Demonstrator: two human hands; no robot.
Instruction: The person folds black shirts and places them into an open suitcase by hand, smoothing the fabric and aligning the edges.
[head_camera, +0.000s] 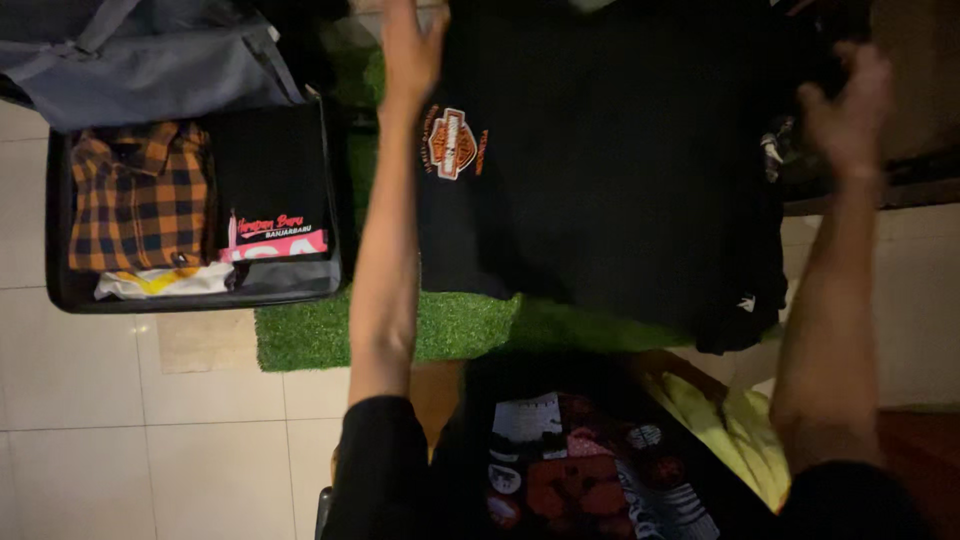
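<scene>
Your left hand (412, 50) reached out with its fingers held loosely together and flat at the upper left corner of the soft black cotton T-shirt with an orange and white chest emblem (600, 180), touching its edge near the top of the view. Your right hand (848, 105) was at the shirt's far right edge, its fingers curled inward; it was blurred, so you could not tell whether they actually pinched the cloth. The shirt lay spread almost flat, front up, over a rough, tufted green artificial-grass mat (440, 330), its hem rumpled toward the lower right. Just left of your left forearm stood an open black rectangular suitcase (60, 290) on the glossy pale floor tiles (130, 450). Inside it sat a folded orange and dark checked woven shirt (135, 195), a folded black garment with red and white print (270, 190) beside that, and a crumpled white and yellow piece of cloth (160, 282) along the near edge. A grey fabric flap (130, 60) hung over the case's far side. Nearer to you lay a dark printed garment with red and white graphics (580, 470), with a bright yellow cloth (730, 425) just to its right.
</scene>
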